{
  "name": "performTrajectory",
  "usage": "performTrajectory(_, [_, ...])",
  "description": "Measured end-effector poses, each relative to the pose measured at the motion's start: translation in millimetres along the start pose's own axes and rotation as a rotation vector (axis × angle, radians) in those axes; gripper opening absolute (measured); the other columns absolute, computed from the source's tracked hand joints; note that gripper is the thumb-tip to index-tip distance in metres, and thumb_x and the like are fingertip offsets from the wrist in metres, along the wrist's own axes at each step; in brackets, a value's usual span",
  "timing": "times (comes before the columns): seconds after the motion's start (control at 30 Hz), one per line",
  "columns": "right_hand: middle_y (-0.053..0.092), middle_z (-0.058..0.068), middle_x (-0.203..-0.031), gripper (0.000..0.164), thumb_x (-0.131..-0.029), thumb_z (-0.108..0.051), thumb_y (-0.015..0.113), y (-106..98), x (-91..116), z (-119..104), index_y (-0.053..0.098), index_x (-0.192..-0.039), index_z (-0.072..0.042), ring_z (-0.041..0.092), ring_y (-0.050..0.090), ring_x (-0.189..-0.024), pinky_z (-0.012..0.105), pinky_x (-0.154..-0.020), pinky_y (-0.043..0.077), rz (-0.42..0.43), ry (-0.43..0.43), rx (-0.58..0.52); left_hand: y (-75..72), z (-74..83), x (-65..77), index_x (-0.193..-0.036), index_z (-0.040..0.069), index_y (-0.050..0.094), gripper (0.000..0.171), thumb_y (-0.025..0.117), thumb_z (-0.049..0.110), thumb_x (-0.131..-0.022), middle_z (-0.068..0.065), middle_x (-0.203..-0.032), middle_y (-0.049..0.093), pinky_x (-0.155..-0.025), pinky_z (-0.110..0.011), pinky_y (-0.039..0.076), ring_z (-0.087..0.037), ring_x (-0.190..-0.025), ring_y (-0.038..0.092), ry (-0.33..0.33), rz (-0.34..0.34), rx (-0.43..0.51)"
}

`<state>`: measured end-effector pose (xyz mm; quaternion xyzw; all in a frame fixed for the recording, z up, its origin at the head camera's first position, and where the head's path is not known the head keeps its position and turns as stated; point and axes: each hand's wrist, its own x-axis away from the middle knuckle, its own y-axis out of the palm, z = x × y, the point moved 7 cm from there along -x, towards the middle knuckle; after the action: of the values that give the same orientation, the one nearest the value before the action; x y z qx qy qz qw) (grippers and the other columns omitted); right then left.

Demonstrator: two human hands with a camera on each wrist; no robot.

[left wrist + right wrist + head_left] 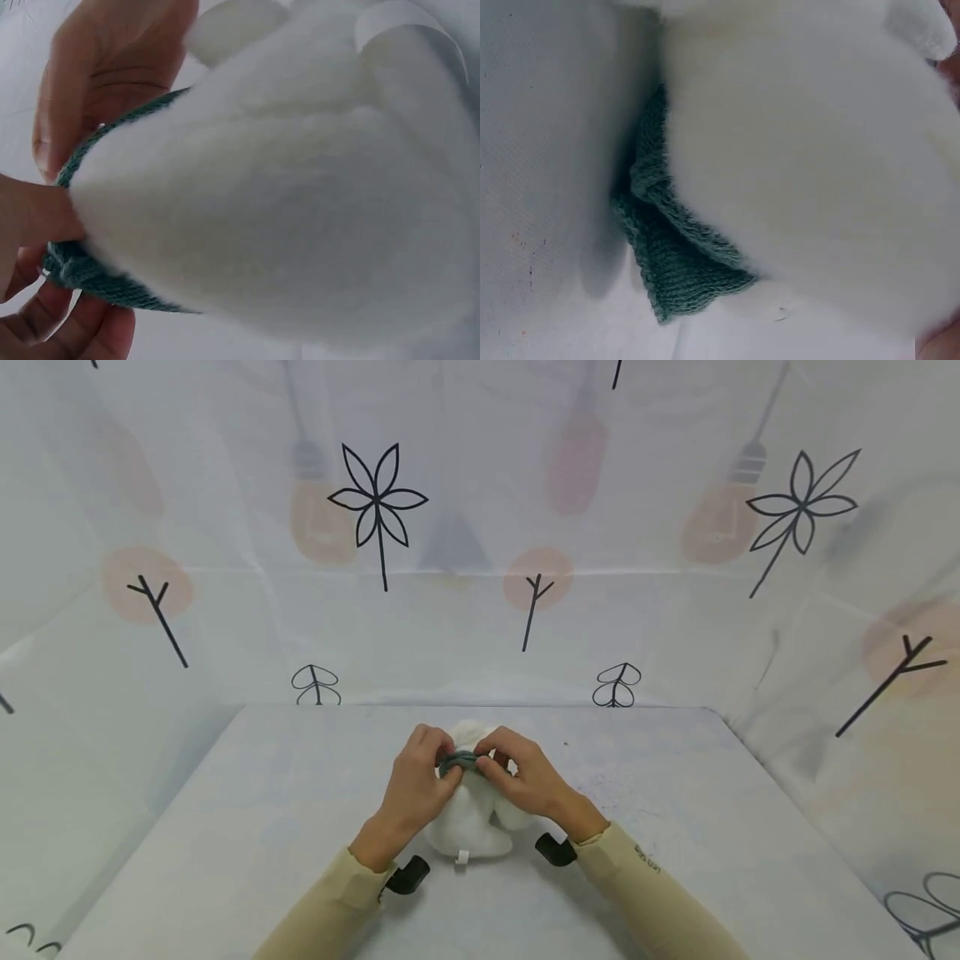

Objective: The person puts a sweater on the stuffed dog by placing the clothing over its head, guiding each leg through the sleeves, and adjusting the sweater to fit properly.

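A white plush toy (pixel 468 827) sits on the table with a small white tag at its bottom edge, a green knitted scarf (pixel 459 762) around its neck. My left hand (pixel 412 785) pinches the scarf on the left side, thumb in front and fingers behind. From the right, my right hand (pixel 532 777) pinches the same band between thumb and fingers, close to the left fingertips. In the right wrist view, an end of the knitted scarf (pixel 682 270) hangs out past the white fur. The toy's far side is hidden in the head view.
The white table (pixel 300 793) stretches out on both sides of the toy. Behind it hangs a pale curtain (pixel 450 635) printed with flowers and branches. Black wrist devices (pixel 408 875) sit under both forearms, close to the tabletop.
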<state>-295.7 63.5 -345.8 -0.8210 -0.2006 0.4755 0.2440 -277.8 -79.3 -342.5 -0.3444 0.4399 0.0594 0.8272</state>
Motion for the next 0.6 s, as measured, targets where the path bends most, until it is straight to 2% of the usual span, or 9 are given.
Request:
performTrajectory(0.1, [0.058, 0.009, -0.089, 0.015, -0.086, 0.007, 0.065, -1, -1, -2, 0.061, -0.098, -0.001, 0.019, 0.053, -0.067, 0.025, -0.058, 0.047, 0.008, -0.001, -0.003, -0.2, 1.2, -1.1, -0.087, 0.008, 0.054, 0.024, 0.072, -0.002, -0.075, -0.003, -0.085, 0.048, -0.062, -0.029, 0.048, -0.015, -0.071, 0.050, -0.003, -0.039, 0.076])
performTrajectory(0.23, [0.058, 0.007, -0.089, 0.017, -0.085, 0.004, 0.067, 0, 1, 4, 0.060, -0.099, -0.003, 0.017, 0.054, -0.067, 0.026, -0.057, 0.047, 0.009, 0.014, -0.003, -0.8, 1.3, -1.7, -0.091, 0.007, 0.056, 0.019, 0.070, 0.004, -0.078, -0.005, -0.087, 0.050, -0.065, -0.030, 0.051, -0.015, -0.075, 0.052, -0.008, -0.063, 0.140])
performTrajectory(0.4, [0.057, 0.000, -0.091, 0.018, -0.087, -0.005, 0.068, 2, 3, 11, 0.060, -0.101, -0.011, 0.010, 0.053, -0.068, 0.023, -0.058, 0.047, 0.007, 0.029, 0.009, -1.3, -1.1, -2.4, -0.093, 0.006, 0.057, 0.021, 0.073, 0.004, -0.079, -0.005, -0.089, 0.053, -0.066, -0.028, 0.052, -0.015, -0.076, 0.054, -0.033, -0.059, 0.131])
performTrajectory(0.6, [0.058, -0.005, -0.084, 0.015, -0.088, -0.012, 0.069, 3, 2, 11, 0.061, -0.100, -0.014, 0.007, 0.053, -0.067, 0.022, -0.058, 0.047, -0.004, 0.054, 0.017, 0.1, -1.7, -3.0, -0.095, 0.005, 0.058, 0.028, 0.071, -0.005, -0.073, -0.006, -0.090, 0.053, -0.065, -0.029, 0.049, -0.016, -0.076, 0.053, -0.052, -0.053, 0.108])
